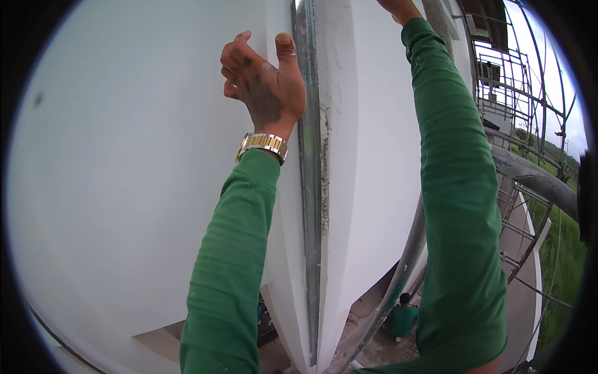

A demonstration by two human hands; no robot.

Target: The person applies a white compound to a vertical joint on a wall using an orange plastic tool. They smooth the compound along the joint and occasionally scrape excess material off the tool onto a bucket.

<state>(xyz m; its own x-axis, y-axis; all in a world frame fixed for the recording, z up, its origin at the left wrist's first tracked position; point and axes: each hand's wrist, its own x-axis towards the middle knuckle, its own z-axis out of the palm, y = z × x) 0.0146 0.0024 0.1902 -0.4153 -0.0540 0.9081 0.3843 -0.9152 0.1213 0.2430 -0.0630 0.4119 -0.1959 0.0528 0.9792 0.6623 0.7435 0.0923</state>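
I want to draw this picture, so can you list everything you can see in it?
wall: one, white, fills the left and middle, with a corner edge
metal strip: one, grey, runs down the wall's corner
crumbly plaster line: one, grey-white, right beside the strip
scaffolding: one set, grey poles, at the right
thick pipe: one, grey, slants across the right side
grass: green, far right, below
other person: one, green top, far down on the ground
wristwatch: one, silver and gold, on the left wrist
sleeves: two, green
left hand: fingers curled, thumb against the strip
right hand: mostly cut off at the top edge
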